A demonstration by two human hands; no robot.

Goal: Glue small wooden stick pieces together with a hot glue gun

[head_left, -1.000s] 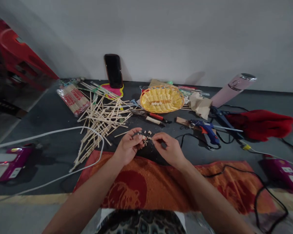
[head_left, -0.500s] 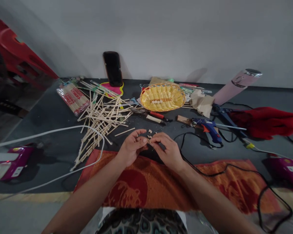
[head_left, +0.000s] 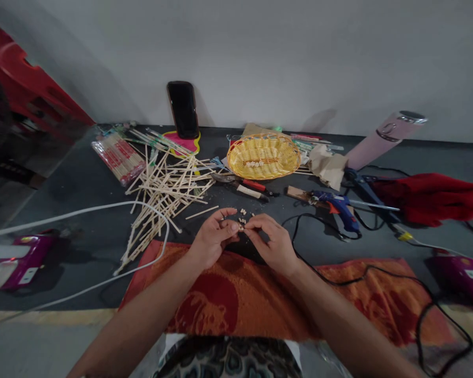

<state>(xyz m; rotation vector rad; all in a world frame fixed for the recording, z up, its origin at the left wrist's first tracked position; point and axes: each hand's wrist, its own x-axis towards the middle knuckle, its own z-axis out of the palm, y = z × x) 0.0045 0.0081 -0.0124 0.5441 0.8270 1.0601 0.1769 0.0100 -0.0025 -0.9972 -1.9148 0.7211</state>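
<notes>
My left hand (head_left: 216, 236) pinches a small pale wooden piece (head_left: 240, 228) between thumb and finger, above the dark tabletop. From the other side the fingertips of my right hand (head_left: 271, 242) close on the same piece, so both hands meet at it. Just beyond the fingertips lie several short cut bits of stick (head_left: 243, 212). One loose wooden stick (head_left: 202, 212) rests on the table left of them. Under my forearms is an orange and red towel (head_left: 256, 299).
A pile of wooden sticks (head_left: 161, 189) spreads on the left. Behind are pliers (head_left: 252, 189) and a yellow wicker basket (head_left: 240, 168) holding small pale pieces. To the right lie a blue glue gun (head_left: 341, 210), its black cord (head_left: 339, 282) and a pink flask (head_left: 372, 147). A phone (head_left: 183, 109) leans on the wall.
Both hands stay almost in place, fingertips still together on the small piece. The whole view has shifted very slightly.
</notes>
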